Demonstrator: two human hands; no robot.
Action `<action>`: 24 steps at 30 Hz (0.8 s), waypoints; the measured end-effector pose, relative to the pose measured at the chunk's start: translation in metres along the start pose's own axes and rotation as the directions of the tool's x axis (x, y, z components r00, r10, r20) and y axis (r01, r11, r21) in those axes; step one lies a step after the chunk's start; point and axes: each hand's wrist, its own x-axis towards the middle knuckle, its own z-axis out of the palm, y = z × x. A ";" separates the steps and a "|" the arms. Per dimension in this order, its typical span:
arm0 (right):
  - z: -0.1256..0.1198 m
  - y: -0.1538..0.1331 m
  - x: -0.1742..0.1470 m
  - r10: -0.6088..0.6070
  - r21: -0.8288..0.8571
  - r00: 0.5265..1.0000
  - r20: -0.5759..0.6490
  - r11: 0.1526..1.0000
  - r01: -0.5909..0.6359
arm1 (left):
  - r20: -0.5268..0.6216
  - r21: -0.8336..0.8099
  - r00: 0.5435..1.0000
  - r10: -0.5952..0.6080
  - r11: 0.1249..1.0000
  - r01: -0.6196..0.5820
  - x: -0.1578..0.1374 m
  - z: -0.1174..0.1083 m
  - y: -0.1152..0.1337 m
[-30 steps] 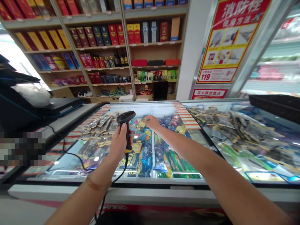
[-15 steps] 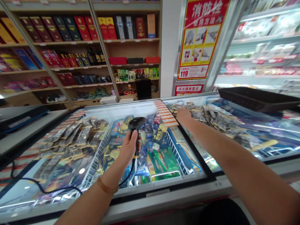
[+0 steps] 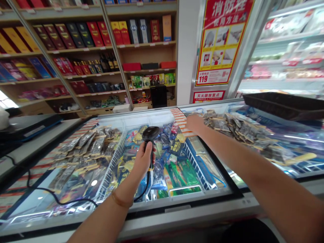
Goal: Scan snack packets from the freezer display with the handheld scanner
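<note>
My left hand (image 3: 144, 156) is wrapped round the handle of a black handheld barcode scanner (image 3: 151, 133), its head tilted up and away from me. The scanner's cable (image 3: 144, 192) hangs down past my wrist. Beneath it, under the glass lid, several bagged frozen goods (image 3: 174, 168) fill a white wire basket (image 3: 115, 153). My right arm reaches far forward, and my right hand (image 3: 194, 123) is over the orange-striped strip (image 3: 179, 116), beside the right-hand pile of small flat packets (image 3: 235, 126). Its fingers are blurred and turned away, so any hold is hidden.
Another pile of small packets (image 3: 95, 141) spreads over the left side of the freezer. A dark tray (image 3: 283, 104) stands at the far right. A black cable (image 3: 53, 194) trails across the left glass. Shelves of boxed goods (image 3: 93, 33) stand behind.
My right hand has moved left, from the edge of the right packet pile to over the striped strip. My left hand keeps the scanner. The view has shifted slightly.
</note>
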 end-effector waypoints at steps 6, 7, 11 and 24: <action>0.038 -0.081 -0.026 -0.179 -0.018 0.962 0.206 0.982 0.187 | -0.037 0.021 0.999 0.026 0.999 -0.025 0.003 -0.004 -0.007; 0.043 -0.086 -0.029 -0.186 0.005 0.963 0.194 0.982 0.189 | -0.049 0.016 0.998 0.026 1.000 -0.026 0.004 -0.004 -0.009; 0.061 -0.078 -0.032 -0.034 0.050 0.999 0.020 0.998 0.033 | -0.055 0.000 0.998 0.012 1.000 -0.012 0.007 -0.002 -0.012; 0.088 -0.054 -0.013 -0.035 0.475 0.999 0.041 0.880 0.011 | 0.066 0.050 0.998 0.019 0.998 -0.022 0.001 0.004 -0.007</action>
